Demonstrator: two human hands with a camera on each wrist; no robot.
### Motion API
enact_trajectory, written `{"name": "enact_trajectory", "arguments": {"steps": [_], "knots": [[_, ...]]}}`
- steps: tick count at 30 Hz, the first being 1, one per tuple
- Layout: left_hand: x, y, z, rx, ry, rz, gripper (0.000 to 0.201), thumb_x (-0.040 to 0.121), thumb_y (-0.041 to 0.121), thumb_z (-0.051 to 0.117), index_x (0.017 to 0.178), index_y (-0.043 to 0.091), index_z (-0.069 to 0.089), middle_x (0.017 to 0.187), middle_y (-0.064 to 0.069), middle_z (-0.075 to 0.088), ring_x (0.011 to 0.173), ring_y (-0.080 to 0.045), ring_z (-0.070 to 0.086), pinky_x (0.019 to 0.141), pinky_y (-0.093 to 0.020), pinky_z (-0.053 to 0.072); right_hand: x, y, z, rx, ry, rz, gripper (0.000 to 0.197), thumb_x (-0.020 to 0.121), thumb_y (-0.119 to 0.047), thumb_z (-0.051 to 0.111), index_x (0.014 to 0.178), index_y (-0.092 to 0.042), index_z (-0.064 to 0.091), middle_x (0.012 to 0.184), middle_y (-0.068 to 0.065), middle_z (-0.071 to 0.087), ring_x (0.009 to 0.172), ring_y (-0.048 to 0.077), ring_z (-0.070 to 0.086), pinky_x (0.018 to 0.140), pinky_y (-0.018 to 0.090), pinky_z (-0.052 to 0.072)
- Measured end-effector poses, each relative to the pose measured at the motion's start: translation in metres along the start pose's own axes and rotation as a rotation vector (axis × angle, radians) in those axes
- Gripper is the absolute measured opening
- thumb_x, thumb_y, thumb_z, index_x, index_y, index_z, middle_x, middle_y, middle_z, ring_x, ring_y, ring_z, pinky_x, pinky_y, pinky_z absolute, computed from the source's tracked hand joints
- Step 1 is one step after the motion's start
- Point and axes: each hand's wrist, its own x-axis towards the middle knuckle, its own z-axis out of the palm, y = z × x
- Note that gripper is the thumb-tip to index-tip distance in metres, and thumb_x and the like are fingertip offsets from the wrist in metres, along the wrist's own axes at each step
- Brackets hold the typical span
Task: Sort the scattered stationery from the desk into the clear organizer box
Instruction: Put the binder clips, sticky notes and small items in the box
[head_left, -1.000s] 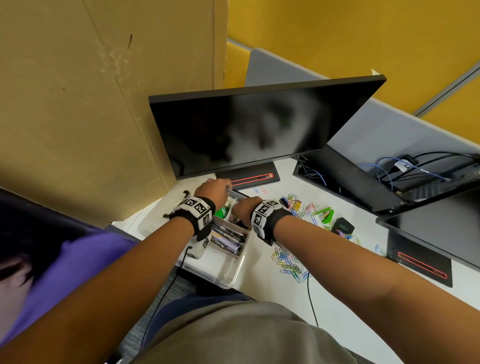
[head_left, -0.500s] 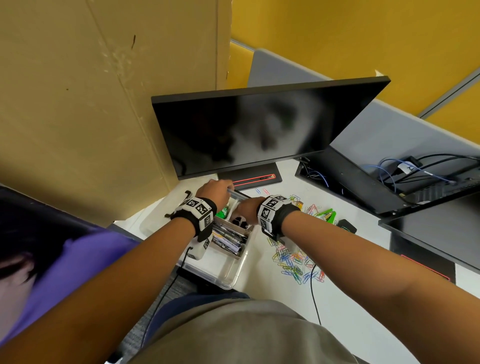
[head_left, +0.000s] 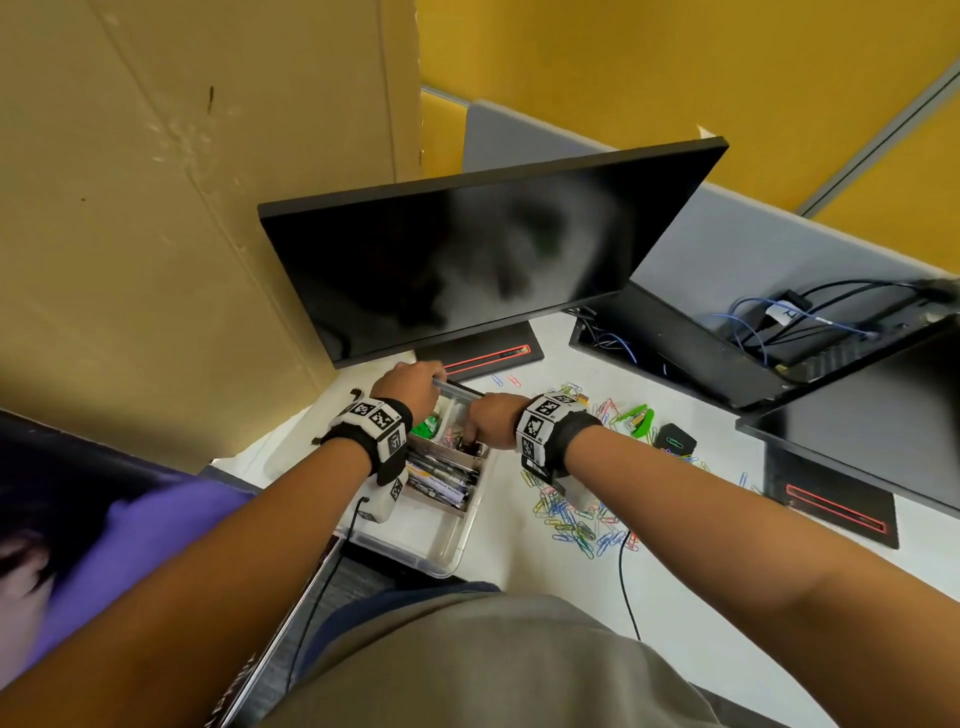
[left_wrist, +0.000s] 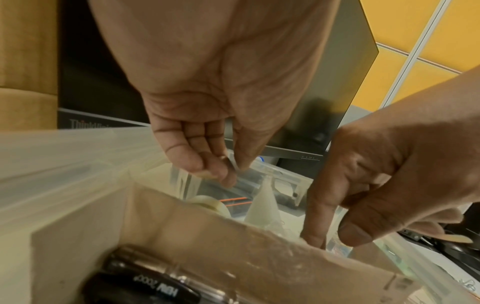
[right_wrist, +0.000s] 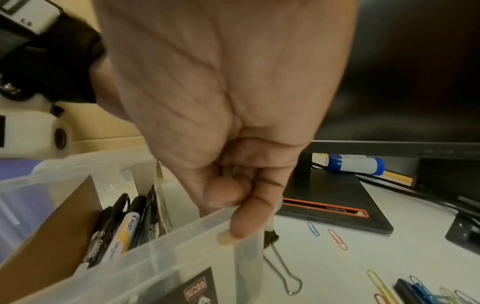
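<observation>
Both your hands are at the far end of the clear organizer box (head_left: 447, 540), which sits at the near left edge of the table (head_left: 691, 613) below the monitor (head_left: 467, 260). Your left hand (head_left: 408, 384) pinches a thin clear plastic piece (left_wrist: 235, 164) between thumb and fingertips at the box's far wall; whether that is a divider or a loose item you cannot tell from these views. Your right hand (head_left: 491, 418) has curled fingers dipping just inside the box rim, index finger pointing down; it seems to hold nothing, though the fingertips are partly hidden.

Progress: partly done. The markers (right_wrist: 124, 224) already lie in a cardboard-walled compartment, something green (head_left: 426, 428) sits in a far compartment, and a few small clips appear to be in another.

Left, by my read, is most of the small stuff: the big scatter of coloured paper clips (head_left: 576, 525) right of the box, a black binder clip (right_wrist: 272, 244) just outside the box wall, the green stapler (head_left: 640, 420), a small dark item (head_left: 674, 441) beside it, and a glue stick (right_wrist: 355, 163) under the monitor.
</observation>
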Motion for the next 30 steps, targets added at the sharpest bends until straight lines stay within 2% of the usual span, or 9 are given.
{"name": "enact_trajectory", "arguments": {"steps": [4,8,10,12,17,20,23,27,30], "knots": [[-0.003,0.004,-0.001,0.029,0.013,-0.002,0.025,0.095,0.015,0.046,0.110,0.029,0.059,0.106,-0.010,0.059,0.081,-0.025,0.056,0.071,-0.030,0.041,-0.005,0.007,0.000,0.143,0.066,-0.019,0.035,0.092,-0.007,0.050,0.119,-0.018,0.069,0.118,0.005,0.068,0.088,0.022,0.062,0.080,0.027,0.050],[-0.007,0.014,-0.001,0.043,0.029,-0.010,0.027,0.094,0.014,0.049,0.114,0.028,0.060,0.110,-0.011,0.060,0.089,-0.029,0.060,0.078,-0.033,0.047,-0.025,0.027,-0.007,0.437,0.214,-0.075,0.025,0.090,-0.011,0.052,0.104,-0.016,0.073,0.093,0.000,0.071,0.072,0.015,0.067,0.069,0.034,0.058],[-0.010,0.024,-0.002,0.031,0.041,-0.002,0.026,0.094,0.012,0.048,0.111,0.026,0.063,0.107,-0.009,0.061,0.087,-0.027,0.060,0.080,-0.033,0.049,-0.034,0.044,-0.006,0.571,0.301,-0.051,0.026,0.092,-0.007,0.049,0.104,-0.016,0.070,0.088,-0.002,0.071,0.055,0.001,0.061,0.059,0.033,0.057],[-0.010,0.035,0.000,0.008,0.055,0.014,0.021,0.096,0.016,0.047,0.103,0.024,0.066,0.101,-0.005,0.064,0.083,-0.024,0.061,0.079,-0.034,0.053,-0.043,0.062,-0.005,0.655,0.385,0.014,0.028,0.091,-0.005,0.048,0.102,-0.020,0.068,0.086,-0.003,0.072,0.047,0.002,0.058,0.058,0.036,0.058],[-0.006,0.067,0.008,0.004,0.018,0.028,0.018,0.097,0.022,0.049,0.089,0.020,0.065,0.088,-0.003,0.066,0.081,-0.023,0.063,0.079,-0.037,0.056,-0.053,0.107,0.004,0.731,0.513,0.234,0.024,0.094,-0.004,0.048,0.101,-0.016,0.068,0.093,0.007,0.072,0.058,0.010,0.060,0.047,0.014,0.044],[-0.002,0.076,0.014,0.022,-0.015,-0.017,0.017,0.096,0.027,0.053,0.097,0.018,0.067,0.083,-0.001,0.059,0.083,-0.024,0.060,0.084,-0.036,0.053,-0.050,0.130,0.018,0.694,0.520,0.351,0.022,0.093,-0.012,0.051,0.087,-0.028,0.065,0.096,0.006,0.071,0.073,0.018,0.065,0.066,0.023,0.047],[0.003,0.076,0.020,0.043,-0.017,-0.043,0.016,0.095,0.028,0.054,0.099,0.017,0.064,0.082,0.001,0.060,0.079,-0.022,0.055,0.083,-0.035,0.052,-0.044,0.144,0.039,0.624,0.488,0.466,0.021,0.093,-0.014,0.050,0.083,-0.029,0.062,0.100,0.006,0.069,0.087,0.025,0.065,0.072,0.027,0.048],[0.002,0.076,0.022,0.021,0.024,-0.049,0.014,0.097,0.029,0.053,0.093,0.017,0.057,0.067,0.008,0.050,0.076,-0.020,0.054,0.081,-0.034,0.051,-0.032,0.150,0.065,0.492,0.371,0.539,0.021,0.095,-0.015,0.049,0.109,-0.013,0.066,0.110,0.012,0.067,0.099,0.032,0.064,0.081,0.036,0.052],[0.003,0.077,0.023,0.032,0.041,-0.058,0.016,0.098,0.030,0.051,0.092,0.015,0.055,0.074,0.003,0.053,0.079,-0.021,0.052,0.079,-0.034,0.047,-0.021,0.149,0.076,0.422,0.328,0.490,0.026,0.095,-0.016,0.052,0.119,-0.015,0.060,0.118,0.011,0.063,0.108,0.032,0.061,0.082,0.037,0.047]]}}
